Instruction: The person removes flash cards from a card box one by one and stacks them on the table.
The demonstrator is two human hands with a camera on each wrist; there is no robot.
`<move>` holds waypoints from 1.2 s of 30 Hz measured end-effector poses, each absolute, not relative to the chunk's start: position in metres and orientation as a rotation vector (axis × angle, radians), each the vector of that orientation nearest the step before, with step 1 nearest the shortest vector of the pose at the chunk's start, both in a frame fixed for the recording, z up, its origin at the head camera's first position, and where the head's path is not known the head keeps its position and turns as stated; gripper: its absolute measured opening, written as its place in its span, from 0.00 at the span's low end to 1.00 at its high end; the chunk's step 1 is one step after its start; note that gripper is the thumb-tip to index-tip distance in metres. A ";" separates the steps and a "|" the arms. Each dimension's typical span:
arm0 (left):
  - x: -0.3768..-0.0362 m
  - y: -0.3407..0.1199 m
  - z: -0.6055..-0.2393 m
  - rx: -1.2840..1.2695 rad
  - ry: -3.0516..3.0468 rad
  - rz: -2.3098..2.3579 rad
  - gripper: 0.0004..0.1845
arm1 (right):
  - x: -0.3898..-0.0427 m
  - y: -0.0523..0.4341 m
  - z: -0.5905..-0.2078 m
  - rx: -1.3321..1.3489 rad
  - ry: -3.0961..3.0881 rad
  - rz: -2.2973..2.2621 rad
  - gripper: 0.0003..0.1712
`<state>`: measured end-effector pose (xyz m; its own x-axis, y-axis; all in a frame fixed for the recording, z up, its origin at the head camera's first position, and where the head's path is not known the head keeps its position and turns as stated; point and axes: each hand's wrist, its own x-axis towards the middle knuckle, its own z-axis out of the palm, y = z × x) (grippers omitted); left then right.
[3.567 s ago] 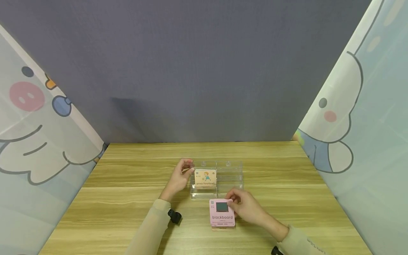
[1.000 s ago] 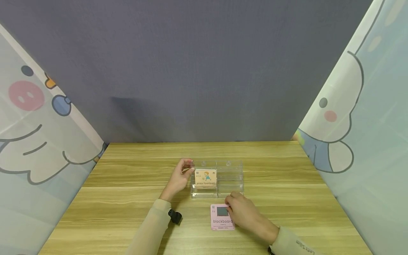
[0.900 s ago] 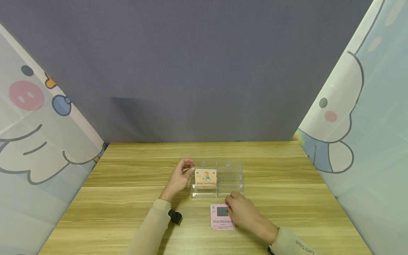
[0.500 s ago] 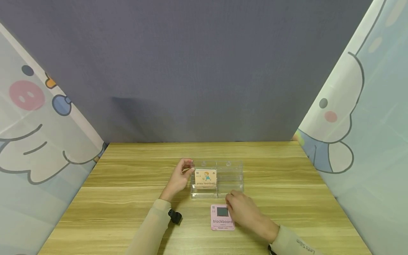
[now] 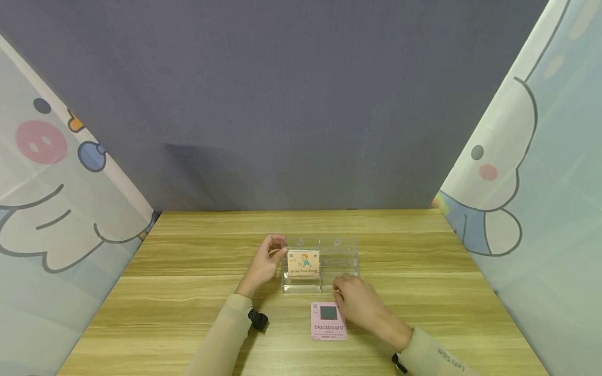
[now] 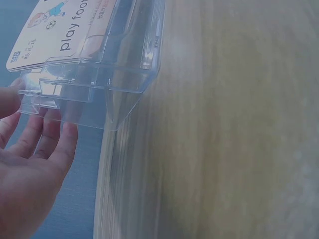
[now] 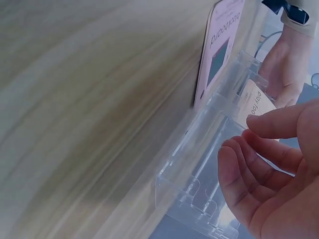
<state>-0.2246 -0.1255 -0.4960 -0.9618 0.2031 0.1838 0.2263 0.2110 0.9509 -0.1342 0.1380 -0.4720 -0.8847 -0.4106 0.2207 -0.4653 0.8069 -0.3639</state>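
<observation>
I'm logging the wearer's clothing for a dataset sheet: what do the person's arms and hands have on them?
Both hands are bare: left hand, right hand. Each arm wears a pale beige long sleeve; the right cuff carries small dark lettering. A small black device sits at the left wrist, another at the right.

Pink blackboard card (image 5: 328,321), clear holder (image 5: 338,261)
</observation>
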 end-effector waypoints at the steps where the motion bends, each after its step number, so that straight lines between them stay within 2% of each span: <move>1: -0.224 -0.125 -0.494 -0.428 -2.435 -1.913 0.17 | -0.135 0.138 -0.471 0.697 -2.855 0.626 0.05; 8: -0.211 -0.122 -0.471 -0.458 -2.414 -1.930 0.15 | -0.139 0.138 -0.465 0.677 -2.795 0.661 0.06; 36: -0.209 -0.122 -0.470 -0.448 -2.416 -1.931 0.16 | -0.162 0.130 -0.436 0.638 -2.554 0.770 0.06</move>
<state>-0.2092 -0.1220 -0.4697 -0.9588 0.2113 0.1898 0.2317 0.1954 0.9530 -0.1617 0.1298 -0.4364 -0.8178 -0.3070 0.4869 -0.5249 0.7447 -0.4122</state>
